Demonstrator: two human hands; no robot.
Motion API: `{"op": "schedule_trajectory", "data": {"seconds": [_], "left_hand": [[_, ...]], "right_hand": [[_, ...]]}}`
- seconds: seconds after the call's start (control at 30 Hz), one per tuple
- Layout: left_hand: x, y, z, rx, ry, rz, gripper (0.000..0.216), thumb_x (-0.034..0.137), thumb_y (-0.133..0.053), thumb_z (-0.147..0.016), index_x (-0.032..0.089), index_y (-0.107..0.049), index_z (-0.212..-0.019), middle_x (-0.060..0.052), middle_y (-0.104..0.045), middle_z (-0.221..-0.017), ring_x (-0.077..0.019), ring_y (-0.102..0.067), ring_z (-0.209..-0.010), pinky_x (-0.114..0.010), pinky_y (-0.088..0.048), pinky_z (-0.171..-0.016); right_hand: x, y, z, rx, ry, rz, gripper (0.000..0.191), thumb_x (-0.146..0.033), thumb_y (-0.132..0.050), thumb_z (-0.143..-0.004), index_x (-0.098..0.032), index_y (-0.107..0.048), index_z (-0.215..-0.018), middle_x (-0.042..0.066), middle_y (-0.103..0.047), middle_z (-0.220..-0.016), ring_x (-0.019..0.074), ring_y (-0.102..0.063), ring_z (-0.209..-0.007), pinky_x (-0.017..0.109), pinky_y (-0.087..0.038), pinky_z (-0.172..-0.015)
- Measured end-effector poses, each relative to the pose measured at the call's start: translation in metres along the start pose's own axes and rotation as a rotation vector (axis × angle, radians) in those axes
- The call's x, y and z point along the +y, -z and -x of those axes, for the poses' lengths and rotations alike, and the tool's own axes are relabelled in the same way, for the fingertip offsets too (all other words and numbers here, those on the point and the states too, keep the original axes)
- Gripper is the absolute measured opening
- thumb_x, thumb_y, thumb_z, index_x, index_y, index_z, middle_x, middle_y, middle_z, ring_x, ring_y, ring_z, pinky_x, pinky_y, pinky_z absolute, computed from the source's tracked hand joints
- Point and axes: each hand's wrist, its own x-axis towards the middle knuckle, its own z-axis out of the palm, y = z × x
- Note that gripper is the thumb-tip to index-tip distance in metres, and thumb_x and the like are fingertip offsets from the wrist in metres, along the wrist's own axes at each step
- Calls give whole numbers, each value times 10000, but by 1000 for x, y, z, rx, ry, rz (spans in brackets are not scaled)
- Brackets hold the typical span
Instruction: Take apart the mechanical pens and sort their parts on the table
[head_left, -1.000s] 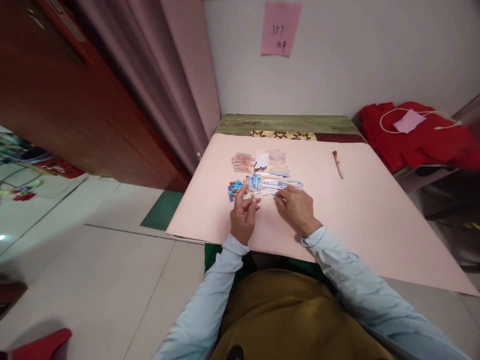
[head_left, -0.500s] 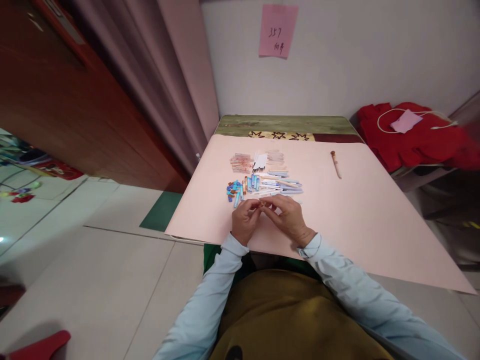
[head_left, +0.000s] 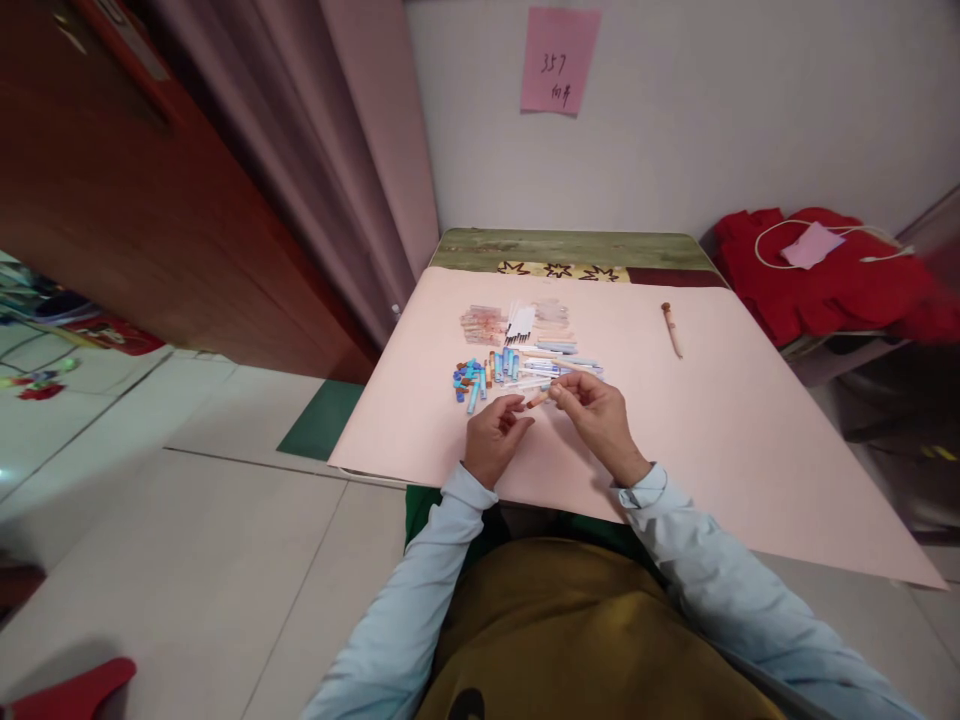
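My right hand [head_left: 596, 420] pinches a short orange-brown pen part [head_left: 538, 399] between thumb and fingertips, its darker end pointing left. My left hand [head_left: 495, 435] is just beside that end, thumb and index finger apart, with nothing visible held in it. Beyond the hands lie small blue and brown caps [head_left: 466, 376], blue printed tubes [head_left: 474, 392] and pale pen barrels [head_left: 581, 367]. White refills with black tips [head_left: 518, 330] lie farther back, between reddish clear pieces [head_left: 482, 325] and pale clear pieces [head_left: 551, 313].
A complete-looking pen [head_left: 672, 330] with a brown figure on top lies apart on the right of the pink-covered table [head_left: 720, 450]. Red cloth [head_left: 847, 290] with a white cord is beyond the right edge. A pink note [head_left: 561, 60] hangs on the wall.
My hands have moved apart. My right hand has shifted slightly right with the orange-brown pen part, which now shows between the hands; the left has loosened its fingers.
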Motion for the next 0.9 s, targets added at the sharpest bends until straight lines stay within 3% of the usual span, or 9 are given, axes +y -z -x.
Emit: {"op": "schedule_trajectory", "data": {"seconds": [0.17,0.47,0.57,0.7,0.83,0.9], "left_hand": [[3,2,2,-8,15,-27,119,273,-652,-874,194,-716,-937,6,-732,-745,-115,-663,-630,-222,-539,-619],[3,2,4,2,-11,-67,123,274,-630,-894,199,-725,-870,10,-741,-755,-122,-674,-655,-227,-530,-625],[3,2,2,16,-22,-65,153,282,-672,-869,202,-706,-995,-12,-753,-861,-129,-685,-707,-249,-558,-682],[4,2,1,41,-102,-141,467,326,-775,-791,205,-619,-1215,-54,-744,-1019,-154,-681,-803,-305,-581,-762],[4,3,2,23,-229,-303,279,297,-725,-842,211,-659,-1099,-44,-741,-947,-177,-669,-823,-341,-581,-779],[4,2,3,28,-275,-326,278,292,-702,-861,212,-649,-1122,-65,-734,-1028,-196,-683,-922,-365,-589,-837]], "right_hand": [[2,-4,1,-34,-52,-70,304,-465,-720,-802,-171,-687,-875,24,-675,-783,135,-576,-678,264,-483,-641],[4,-5,4,27,-33,-34,303,-468,-722,-804,-174,-678,-859,18,-663,-765,132,-562,-670,264,-468,-647],[5,-7,8,55,-36,-32,302,-471,-715,-809,-176,-664,-847,6,-654,-732,126,-551,-643,256,-451,-622],[6,-10,15,29,-48,13,291,-468,-700,-823,-182,-648,-821,-5,-653,-686,119,-538,-594,245,-431,-581],[3,-12,19,33,-2,106,266,-446,-688,-839,-186,-643,-800,-7,-664,-682,112,-539,-575,237,-433,-572],[0,-13,20,44,54,171,254,-433,-683,-849,-189,-643,-788,-11,-660,-672,106,-527,-563,232,-431,-569]]}}
